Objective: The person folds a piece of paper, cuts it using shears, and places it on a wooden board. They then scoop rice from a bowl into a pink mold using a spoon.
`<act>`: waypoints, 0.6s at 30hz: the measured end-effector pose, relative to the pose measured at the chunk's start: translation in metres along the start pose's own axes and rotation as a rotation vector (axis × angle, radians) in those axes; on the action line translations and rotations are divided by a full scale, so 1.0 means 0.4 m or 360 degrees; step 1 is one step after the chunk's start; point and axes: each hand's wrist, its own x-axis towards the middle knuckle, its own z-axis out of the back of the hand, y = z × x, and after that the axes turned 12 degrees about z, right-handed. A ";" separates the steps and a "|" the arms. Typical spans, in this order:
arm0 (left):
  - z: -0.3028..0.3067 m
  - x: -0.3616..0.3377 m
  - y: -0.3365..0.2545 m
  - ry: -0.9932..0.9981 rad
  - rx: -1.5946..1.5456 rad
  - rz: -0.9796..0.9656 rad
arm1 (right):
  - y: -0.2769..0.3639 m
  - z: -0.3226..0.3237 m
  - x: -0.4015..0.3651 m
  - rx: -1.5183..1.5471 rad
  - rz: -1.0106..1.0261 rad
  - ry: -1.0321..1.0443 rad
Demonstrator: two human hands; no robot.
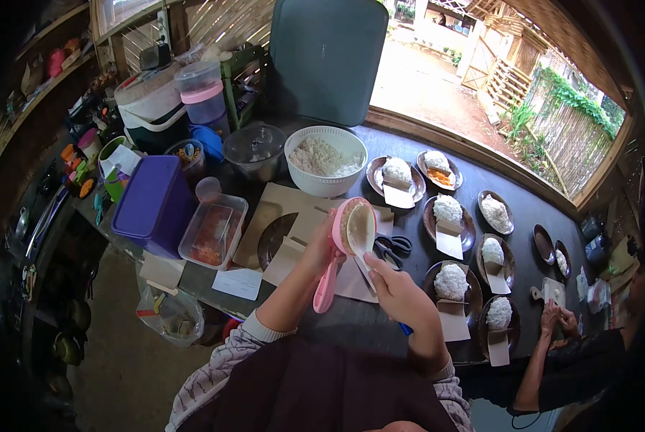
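My left hand (321, 241) is wrapped round a pink long-handled scoop (326, 286), its cup tilted and filled with pale rice. In my right hand (403, 294) is a light-coloured serving spoon (361, 229), its broad head against the mouth of the scoop's cup. Below both hands lie brown cardboard pieces (315, 234) and black-handled scissors (392, 250). Just beyond, a white basket (325, 186) holds more rice (326, 157). To the right, several brown plates carry domed rice mounds, such as this rice mound (452, 282), many with a folded card (452, 320) against them.
At left stand a purple container (153, 205), a clear tub (214, 234) with orange-red food and a lidded pot (254, 151). A dark green board (326, 61) leans upright at the back. A co-worker's hands (558, 317) are at a small cutting board (552, 291) on the right.
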 end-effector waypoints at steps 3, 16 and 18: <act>-0.004 0.001 0.007 -0.0086 0.0018 -0.0048 | 0.021 0.007 0.013 0.0100 -0.0229 0.0085; -0.009 -0.007 -0.015 0.0113 -0.0254 -0.0103 | -0.024 0.057 0.008 0.1320 -0.0324 -0.0263; -0.026 -0.011 -0.019 -0.0078 -0.0309 -0.0101 | -0.028 0.056 -0.002 0.1208 -0.0313 -0.0264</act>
